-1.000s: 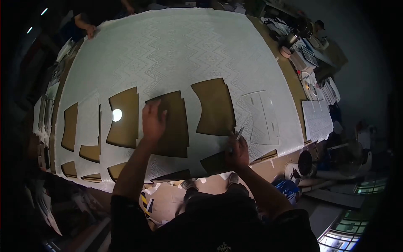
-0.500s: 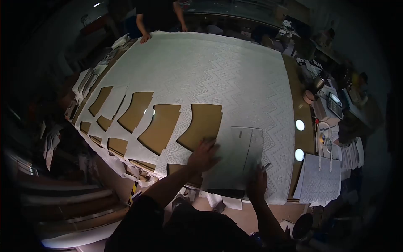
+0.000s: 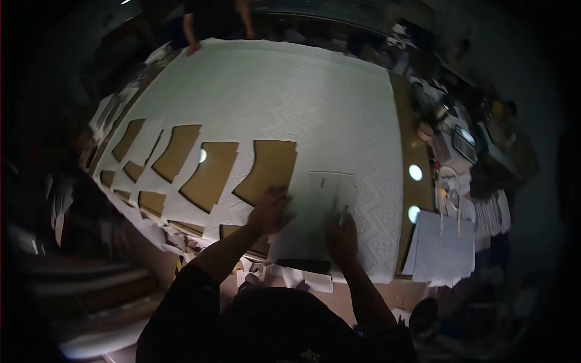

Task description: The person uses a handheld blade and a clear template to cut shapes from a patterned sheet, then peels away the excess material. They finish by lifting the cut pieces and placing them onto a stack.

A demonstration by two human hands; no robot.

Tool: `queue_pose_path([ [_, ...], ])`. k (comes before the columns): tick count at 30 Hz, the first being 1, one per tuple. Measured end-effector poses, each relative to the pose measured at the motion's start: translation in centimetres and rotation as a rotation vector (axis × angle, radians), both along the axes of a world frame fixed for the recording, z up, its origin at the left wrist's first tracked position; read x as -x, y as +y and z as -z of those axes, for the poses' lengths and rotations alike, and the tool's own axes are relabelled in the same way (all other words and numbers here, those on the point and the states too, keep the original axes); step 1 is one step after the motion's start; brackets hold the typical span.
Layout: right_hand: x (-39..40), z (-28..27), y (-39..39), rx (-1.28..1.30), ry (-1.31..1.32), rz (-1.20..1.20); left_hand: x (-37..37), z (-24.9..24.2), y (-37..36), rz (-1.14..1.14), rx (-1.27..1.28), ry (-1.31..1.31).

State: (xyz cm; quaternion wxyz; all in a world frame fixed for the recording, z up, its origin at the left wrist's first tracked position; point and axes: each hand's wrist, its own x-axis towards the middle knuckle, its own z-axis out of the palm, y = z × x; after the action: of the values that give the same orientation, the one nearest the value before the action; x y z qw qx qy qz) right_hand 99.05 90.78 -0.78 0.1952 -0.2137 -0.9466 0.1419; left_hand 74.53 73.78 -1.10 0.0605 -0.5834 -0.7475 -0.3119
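Observation:
My left hand (image 3: 270, 212) lies with its fingers spread at the left edge of a pale rectangular template (image 3: 308, 227), next to a curved cut-out in the cloth. My right hand (image 3: 342, 235) is at the template's right edge, its fingers closed round a small light-coloured tool (image 3: 344, 213), blurred by motion. Under and around the template spreads white patterned fabric (image 3: 272, 91). Several curved openings in the fabric show the brown tabletop (image 3: 269, 169).
Across the table, a person (image 3: 215, 21) stands with one hand on the fabric's far edge. Along the right side are a calculator (image 3: 465, 142), a round pinkish container (image 3: 425, 131), a patterned bag (image 3: 442, 248) and stacked sheets (image 3: 493, 213). More sheets (image 3: 112, 112) lie at the left edge.
The whole view has shifted, so the table appears further left and slightly higher. My right hand, with the tool, has moved up a little along the template's right side. My left hand stays by its left edge.

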Motion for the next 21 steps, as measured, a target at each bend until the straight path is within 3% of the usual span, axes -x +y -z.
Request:
queue_pose_path([
  [1,0.4,0.8,-0.1,-0.066,0.11,-0.047,1.1,1.8,-0.4,0.011,-0.079,0.0],
  [2,1.0,1.3,0.6,-0.111,0.147,-0.123,2.8,-0.5,-1.8,-0.018,0.114,-0.462],
  [3,1.7,4.4,2.6,0.001,-0.067,-0.041,5.3,-2.7,-3.5,-0.207,-0.024,-0.23],
  [4,2.3,3.4,3.3,0.061,-0.386,0.017,7.9,-9.4,-7.2,-0.475,0.22,-0.076],
  [5,1.6,3.5,3.3,0.033,-0.415,-0.042,14.0,-8.7,-10.7,-0.596,-0.059,-0.315],
  [6,1.3,3.4,3.3,-0.01,-0.314,-0.021,18.2,-12.0,-16.3,-0.853,-0.109,-0.222],
  [8,-0.2,5.5,4.5,-0.046,-0.205,0.005,24.1,-20.5,-29.4,-1.396,0.025,-0.324],
  [9,-1.0,8.6,6.4,-0.202,-0.103,-0.016,29.8,-19.4,-40.0,-1.424,0.087,-0.15],
  [10,-0.8,10.6,7.5,-0.356,0.001,-0.04,29.4,-22.8,-46.2,-1.675,0.168,-0.254],
  [11,-0.8,11.0,7.6,-0.359,-0.002,-0.051,27.7,-25.4,-50.7,-1.83,0.09,-0.285],
  [14,-1.1,11.7,7.4,-0.038,0.135,-0.056,25.9,-26.7,-58.7,-1.907,0.3,-0.054],
  [15,-1.0,10.6,6.5,0.068,0.171,-0.059,25.1,-27.2,-59.0,-1.91,0.303,-0.065],
  [17,-0.1,10.3,5.9,0.186,0.211,-0.058,24.5,-28.3,-60.1,-1.86,0.291,-0.359],
  [21,-0.1,11.8,5.3,0.687,0.397,0.022,26.5,-26.7,-64.3,-1.835,0.294,-0.295],
])
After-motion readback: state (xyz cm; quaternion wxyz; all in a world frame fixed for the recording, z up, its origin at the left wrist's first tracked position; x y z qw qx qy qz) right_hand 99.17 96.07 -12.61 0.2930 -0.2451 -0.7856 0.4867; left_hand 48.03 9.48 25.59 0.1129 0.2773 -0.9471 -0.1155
